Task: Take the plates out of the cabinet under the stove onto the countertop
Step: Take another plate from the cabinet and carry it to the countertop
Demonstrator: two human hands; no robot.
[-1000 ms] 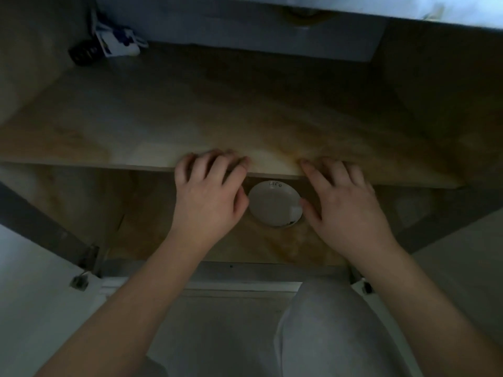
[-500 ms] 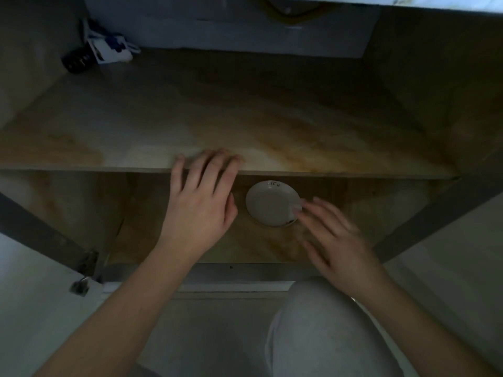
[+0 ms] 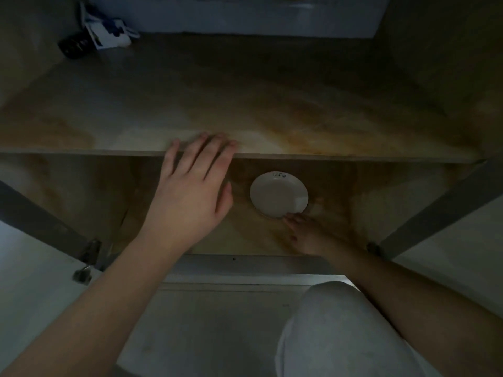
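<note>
A small white plate (image 3: 276, 194) lies on the bottom board of the dim cabinet, below the front edge of the wooden shelf (image 3: 299, 104). My right hand (image 3: 307, 234) is down on the bottom board, its fingertips touching the plate's near rim, fingers spread, holding nothing. My left hand (image 3: 190, 191) rests flat with its fingertips on the shelf's front edge, left of the plate, fingers apart.
A dark round object (image 3: 73, 46) and a white-and-blue packet (image 3: 107, 34) sit at the shelf's back left corner. Open white cabinet doors (image 3: 24, 268) flank both sides. A grey-trousered knee (image 3: 334, 336) is low in front of the cabinet.
My right hand has dropped from the shelf edge down into the lower compartment and reached the plate's near rim. My left hand stays on the shelf edge.
</note>
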